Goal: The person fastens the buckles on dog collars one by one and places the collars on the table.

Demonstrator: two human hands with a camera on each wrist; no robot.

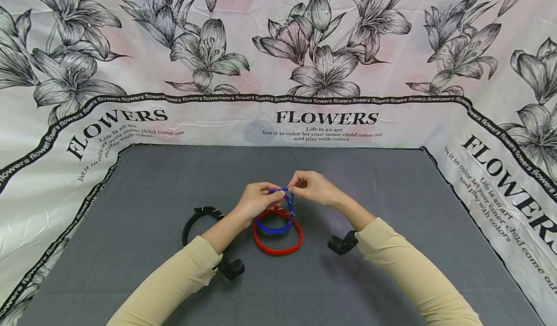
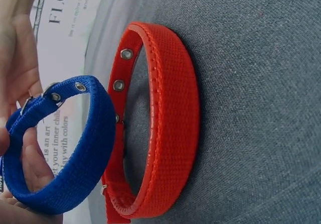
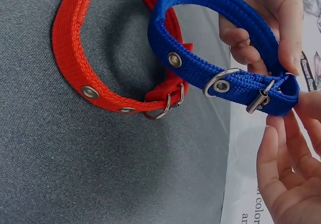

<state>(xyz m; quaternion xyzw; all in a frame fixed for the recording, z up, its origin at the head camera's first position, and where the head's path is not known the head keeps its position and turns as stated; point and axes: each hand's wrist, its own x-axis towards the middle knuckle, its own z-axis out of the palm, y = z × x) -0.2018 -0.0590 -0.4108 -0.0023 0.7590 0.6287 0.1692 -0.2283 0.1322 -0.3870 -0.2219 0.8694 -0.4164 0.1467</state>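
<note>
Three collars sit at the frame's centre on the grey desk (image 1: 391, 195): a black collar (image 1: 197, 219) lies left of the arms, a red collar (image 1: 278, 241) flat beneath the hands. The left hand (image 1: 256, 201) and right hand (image 1: 312, 188), close together, pinch the blue collar (image 1: 278, 219) at its buckle (image 3: 258, 99). Its loop hangs downward, resting just above the red collar, buckle uppermost.

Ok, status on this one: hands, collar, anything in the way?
Left hand and right hand both pinch blue collar at its buckle, held above red collar. Black collar lies apart. Nothing obstructing.
</note>
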